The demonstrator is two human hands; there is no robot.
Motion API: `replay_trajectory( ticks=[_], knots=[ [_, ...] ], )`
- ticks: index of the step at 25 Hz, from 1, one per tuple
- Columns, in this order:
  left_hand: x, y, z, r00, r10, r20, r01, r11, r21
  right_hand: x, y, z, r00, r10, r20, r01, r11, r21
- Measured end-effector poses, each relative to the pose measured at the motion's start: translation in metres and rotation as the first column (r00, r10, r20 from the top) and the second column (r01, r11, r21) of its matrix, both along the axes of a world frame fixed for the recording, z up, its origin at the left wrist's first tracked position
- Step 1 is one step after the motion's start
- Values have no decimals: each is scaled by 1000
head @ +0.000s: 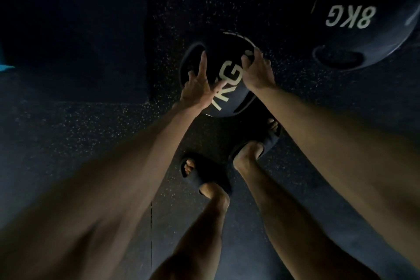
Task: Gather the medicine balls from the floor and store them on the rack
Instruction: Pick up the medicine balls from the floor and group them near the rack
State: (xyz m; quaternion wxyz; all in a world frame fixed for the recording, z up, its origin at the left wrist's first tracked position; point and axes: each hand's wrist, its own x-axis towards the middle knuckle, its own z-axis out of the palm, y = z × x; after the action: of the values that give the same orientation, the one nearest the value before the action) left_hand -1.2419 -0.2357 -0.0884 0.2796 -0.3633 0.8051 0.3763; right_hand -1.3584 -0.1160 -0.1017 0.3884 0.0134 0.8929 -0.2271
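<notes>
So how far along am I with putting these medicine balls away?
Nothing shows as stored, and no rack is in view. In hand: the left hand presses flat on the near ball and the right hand grips it. Left to do: racking it, then the 8KG ball.

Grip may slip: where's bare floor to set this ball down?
Bare speckled black rubber floor lies left of the black 7KG medicine ball, beside the dark mat. Crowded: black 8KG medicine ball upper right, feet in dark slides beneath.
</notes>
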Motion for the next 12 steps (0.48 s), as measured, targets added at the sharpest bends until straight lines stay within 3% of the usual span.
replay_trajectory(
  ticks=[4,8,9,12],
  knots=[
    [-83,7,5,1000,25,5,-25,1000,16,7,26,6,996,11,-92,-21,994,-106],
    [-102,21,21,930,16,-368,-12,1000,14,-26,30,3,996,-87,-26,84,989,-120],
    [-97,23,20,922,13,-387,-22,1000,-19,-42,29,3,992,-125,2,124,986,-111],
    [-86,35,8,983,82,-165,-101,988,-115,-91,28,6,963,-262,57,265,962,-62]
  ],
)
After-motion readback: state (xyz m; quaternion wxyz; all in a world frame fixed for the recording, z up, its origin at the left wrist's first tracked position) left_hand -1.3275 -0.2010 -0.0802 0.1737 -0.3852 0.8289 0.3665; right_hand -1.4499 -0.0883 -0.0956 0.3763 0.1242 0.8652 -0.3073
